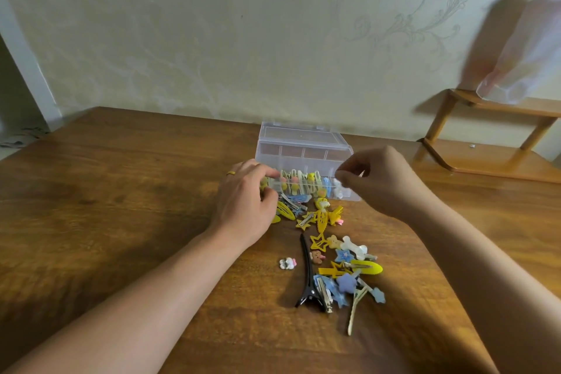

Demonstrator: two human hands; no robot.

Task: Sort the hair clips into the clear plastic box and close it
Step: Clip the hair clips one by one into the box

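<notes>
Clear plastic box (303, 158) is seen open at far centre of the wooden surface (121, 191), lid (299, 133) tipped back; front compartments are filled w/ yellow, white & blue clips. Left hand (246, 200) is laid at the box's front-left corner, fingers curled at its wall; whether the grip has hold of a clip can't be told. Right hand (376, 179) is held over the front-right corner, thumb & fingertips pinched nearly closed; the item pinched is too small to tell. Loose hair clips (337, 255) are scattered just in front of the box, incl. a long black clip (308, 276).
</notes>
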